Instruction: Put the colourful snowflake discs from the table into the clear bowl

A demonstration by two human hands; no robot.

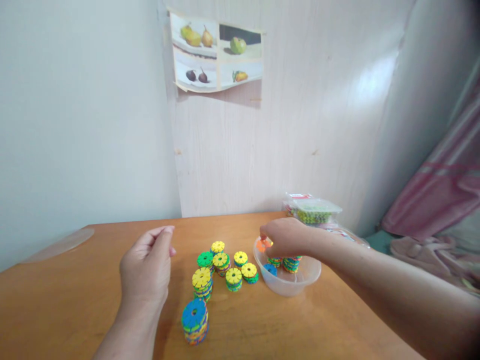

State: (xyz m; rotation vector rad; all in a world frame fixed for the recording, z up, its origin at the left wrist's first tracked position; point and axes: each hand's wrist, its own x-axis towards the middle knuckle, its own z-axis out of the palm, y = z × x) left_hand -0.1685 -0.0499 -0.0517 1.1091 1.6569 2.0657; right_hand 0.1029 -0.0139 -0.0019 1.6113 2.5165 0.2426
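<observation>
Wooden worktop (240,325) carries disc stacks (234,277) left of the bowl (288,288), the left hand (147,265) loosely closed farther left, while the right hand (284,237) over it, grip unclear, best pinches lightly, sparing the stacked discs (290,265) inside.

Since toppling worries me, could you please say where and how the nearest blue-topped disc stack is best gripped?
Probably around the rounded side of the blue-topped stack, left hand coming from the left: it is a column of discs, so pinching only the top might leave some behind, and a yellow-topped stack stands beyond it.
</observation>
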